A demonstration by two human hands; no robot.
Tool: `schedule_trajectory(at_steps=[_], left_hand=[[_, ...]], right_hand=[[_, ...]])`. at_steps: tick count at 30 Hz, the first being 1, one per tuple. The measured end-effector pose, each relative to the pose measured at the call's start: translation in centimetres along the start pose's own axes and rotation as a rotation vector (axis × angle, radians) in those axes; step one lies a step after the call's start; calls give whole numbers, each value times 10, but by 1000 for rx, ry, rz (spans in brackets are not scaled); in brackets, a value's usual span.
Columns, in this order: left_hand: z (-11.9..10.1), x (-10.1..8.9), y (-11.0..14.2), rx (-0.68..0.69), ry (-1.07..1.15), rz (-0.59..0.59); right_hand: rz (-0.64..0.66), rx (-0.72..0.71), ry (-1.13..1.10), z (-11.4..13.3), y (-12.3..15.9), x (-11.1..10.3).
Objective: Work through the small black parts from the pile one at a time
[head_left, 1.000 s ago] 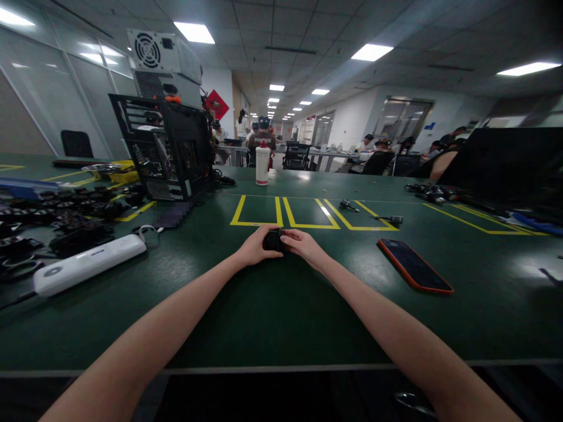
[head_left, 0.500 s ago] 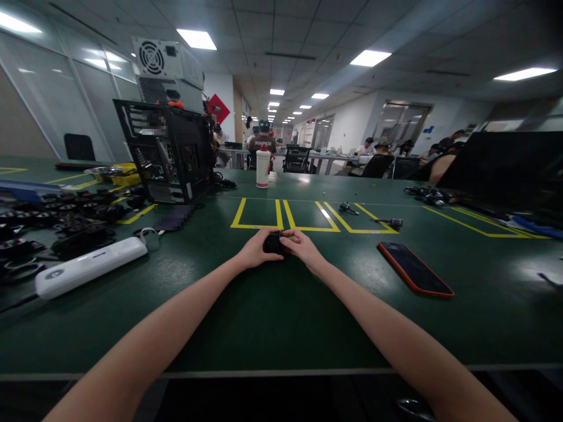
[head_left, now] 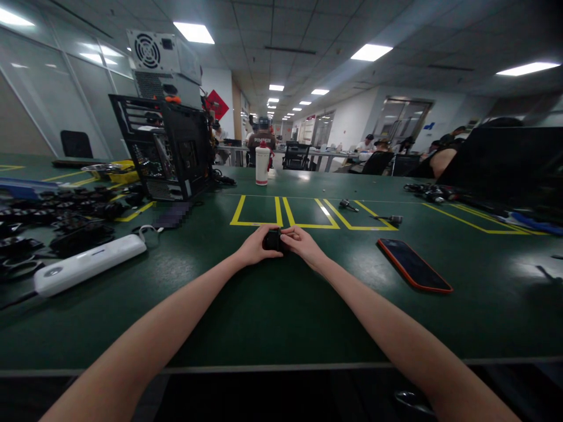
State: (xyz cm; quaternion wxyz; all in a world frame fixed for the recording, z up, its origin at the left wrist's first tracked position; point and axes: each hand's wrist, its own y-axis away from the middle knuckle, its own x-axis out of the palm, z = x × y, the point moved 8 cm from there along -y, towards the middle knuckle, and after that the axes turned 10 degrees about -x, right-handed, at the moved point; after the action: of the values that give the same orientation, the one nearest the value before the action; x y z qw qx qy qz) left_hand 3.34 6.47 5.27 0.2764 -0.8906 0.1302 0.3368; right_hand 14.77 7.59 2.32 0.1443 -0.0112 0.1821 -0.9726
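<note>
A small black blocky part (head_left: 273, 240) sits between my hands, just in front of the yellow tape boxes; its exact kind is too dark to make out. My left hand (head_left: 255, 245) wraps round its left side, thumb below and fingers over the top. From the right, my right hand (head_left: 302, 242) pinches its side with thumb and fingertips. Beyond my right hand, two small dark metal parts, one with a knob-like head (head_left: 349, 205) and one with a cylindrical end (head_left: 396, 220), lie on or near the tape.
On the green table (head_left: 281, 316) a phone in an orange case (head_left: 414, 265) lies to the right, a white power strip (head_left: 90, 265) to the left. Black parts (head_left: 65, 214) and an open computer case (head_left: 171, 146) crowd the left side. A white bottle (head_left: 262, 165) stands ahead; people sit farther back.
The view tipped slightly and came back. Both hands keep their hold on the black part, with only slight finger movement on the right.
</note>
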Motion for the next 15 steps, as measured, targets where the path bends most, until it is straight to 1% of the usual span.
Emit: schedule_trajectory(at_steps=[3, 7, 12, 15], left_hand=[[-1, 0, 0, 7, 1, 0], [-1, 0, 1, 23, 5, -11], [1, 0, 1, 22, 1, -17], [0, -1, 1, 10, -2, -14]], right_hand=[[-34, 10, 4, -1, -3, -1], [2, 75, -27, -4, -3, 1], [70, -15, -19, 6, 3, 4], [55, -22, 31, 7, 4, 2]])
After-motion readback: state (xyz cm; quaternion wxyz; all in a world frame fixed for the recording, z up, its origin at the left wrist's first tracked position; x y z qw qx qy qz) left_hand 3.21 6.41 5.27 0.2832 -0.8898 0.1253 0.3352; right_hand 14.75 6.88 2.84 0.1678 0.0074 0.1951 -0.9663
